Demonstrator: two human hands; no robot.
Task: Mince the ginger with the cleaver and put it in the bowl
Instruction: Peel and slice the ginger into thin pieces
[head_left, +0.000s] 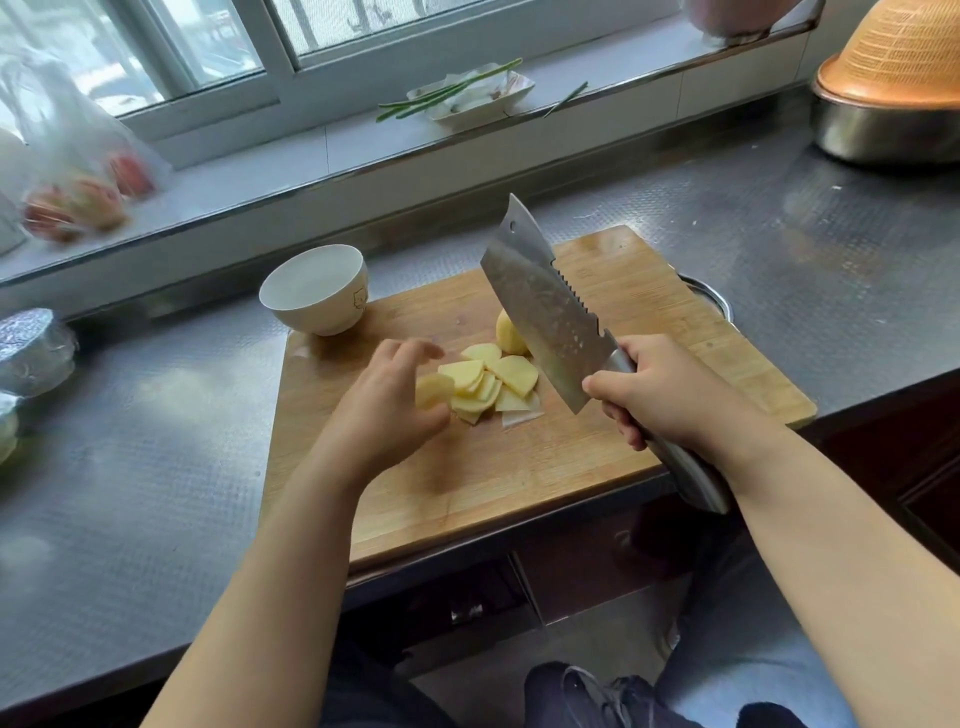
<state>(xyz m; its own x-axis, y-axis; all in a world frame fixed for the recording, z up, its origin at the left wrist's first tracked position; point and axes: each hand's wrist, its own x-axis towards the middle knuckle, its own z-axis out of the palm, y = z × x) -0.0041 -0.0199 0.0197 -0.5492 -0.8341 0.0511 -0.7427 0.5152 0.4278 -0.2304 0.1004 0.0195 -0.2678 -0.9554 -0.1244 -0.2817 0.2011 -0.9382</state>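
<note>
Pale yellow ginger slices (491, 387) lie fanned in a pile on the wooden cutting board (519, 467). An uncut ginger chunk (509, 332) sits just behind them, partly hidden by the blade. My right hand (670, 389) grips the handle of the steel cleaver (540, 306), which is lifted off the board, blade tilted up and to the left. My left hand (387, 400) pinches one ginger piece (434, 391) at the left edge of the pile. An empty white bowl (316, 288) stands at the board's far left corner.
The board lies on a steel counter (130, 467) whose front edge is near me. A metal basin with an orange colander (893, 88) stands far right. A plate with green stalks (472, 93) sits on the windowsill. Bagged fruit (78, 197) and foil-wrapped items (31, 348) are at the left.
</note>
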